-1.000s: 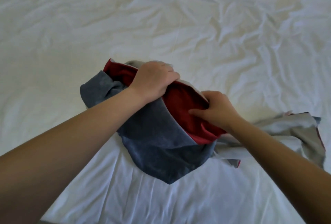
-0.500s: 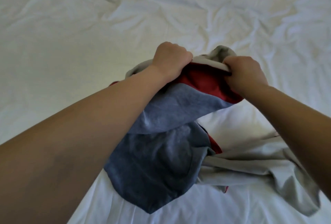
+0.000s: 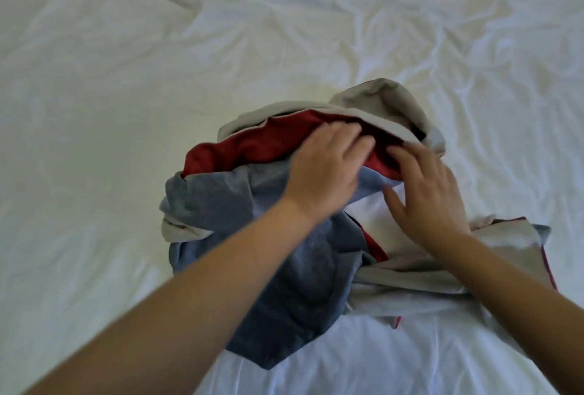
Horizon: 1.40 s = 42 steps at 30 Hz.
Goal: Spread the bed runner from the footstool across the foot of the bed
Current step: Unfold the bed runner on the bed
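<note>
Both hands have let go of the fold they gripped in fists half a second ago. Now the left hand (image 3: 325, 170) lies flat with its fingers straight on the red panel. The right hand (image 3: 433, 198) is just beside it, fingers loosely spread over the same fold. Under them the bed runner (image 3: 221, 198) sits bunched in a red, blue-grey and beige heap, one end trailing right, on the wrinkled white bed sheet (image 3: 126, 78).
</note>
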Each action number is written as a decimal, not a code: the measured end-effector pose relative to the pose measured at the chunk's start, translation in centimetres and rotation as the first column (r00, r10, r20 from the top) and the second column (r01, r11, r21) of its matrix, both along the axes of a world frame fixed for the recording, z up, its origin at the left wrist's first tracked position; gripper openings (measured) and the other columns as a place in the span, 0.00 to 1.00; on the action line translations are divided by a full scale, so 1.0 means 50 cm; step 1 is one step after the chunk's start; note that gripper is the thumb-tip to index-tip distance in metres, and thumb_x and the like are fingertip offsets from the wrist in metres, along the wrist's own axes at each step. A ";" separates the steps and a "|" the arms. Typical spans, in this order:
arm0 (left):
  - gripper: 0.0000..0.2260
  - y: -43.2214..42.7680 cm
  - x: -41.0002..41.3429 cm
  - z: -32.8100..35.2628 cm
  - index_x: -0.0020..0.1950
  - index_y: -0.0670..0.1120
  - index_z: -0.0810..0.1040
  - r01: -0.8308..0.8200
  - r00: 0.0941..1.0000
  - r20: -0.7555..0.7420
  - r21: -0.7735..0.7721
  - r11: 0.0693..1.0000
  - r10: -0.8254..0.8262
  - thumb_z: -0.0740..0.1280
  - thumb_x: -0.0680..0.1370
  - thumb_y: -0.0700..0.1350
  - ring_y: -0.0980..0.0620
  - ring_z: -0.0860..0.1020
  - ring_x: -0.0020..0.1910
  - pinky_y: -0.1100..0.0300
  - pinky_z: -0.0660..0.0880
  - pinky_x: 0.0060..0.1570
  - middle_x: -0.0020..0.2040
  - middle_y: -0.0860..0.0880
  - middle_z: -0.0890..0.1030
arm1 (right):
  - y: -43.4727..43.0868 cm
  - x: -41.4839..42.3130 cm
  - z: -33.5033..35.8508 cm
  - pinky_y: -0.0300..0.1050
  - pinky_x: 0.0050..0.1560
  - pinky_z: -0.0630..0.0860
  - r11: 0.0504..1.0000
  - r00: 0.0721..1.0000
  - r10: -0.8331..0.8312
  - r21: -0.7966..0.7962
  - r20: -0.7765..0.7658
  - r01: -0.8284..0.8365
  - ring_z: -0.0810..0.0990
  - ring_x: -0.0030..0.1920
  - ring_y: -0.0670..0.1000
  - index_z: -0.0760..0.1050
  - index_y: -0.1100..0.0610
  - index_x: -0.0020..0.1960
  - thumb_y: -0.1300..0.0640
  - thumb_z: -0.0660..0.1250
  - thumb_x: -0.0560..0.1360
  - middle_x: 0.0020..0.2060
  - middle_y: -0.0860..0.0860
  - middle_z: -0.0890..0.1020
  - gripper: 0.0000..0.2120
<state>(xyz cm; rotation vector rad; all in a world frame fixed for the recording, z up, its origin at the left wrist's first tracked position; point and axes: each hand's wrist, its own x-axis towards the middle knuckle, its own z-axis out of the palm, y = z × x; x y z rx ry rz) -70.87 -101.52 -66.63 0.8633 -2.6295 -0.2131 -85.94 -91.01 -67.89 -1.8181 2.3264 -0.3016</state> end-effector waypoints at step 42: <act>0.10 0.572 -0.144 -0.092 0.48 0.45 0.77 0.251 0.878 0.317 0.335 0.908 -0.359 0.66 0.71 0.49 0.46 0.76 0.44 0.54 0.72 0.41 0.45 0.47 0.79 | 0.627 -0.186 -0.049 0.48 0.48 0.77 0.956 0.983 0.179 0.242 -0.040 -0.164 0.81 0.48 0.54 0.77 0.52 0.60 0.47 0.76 0.63 0.52 0.49 0.81 0.27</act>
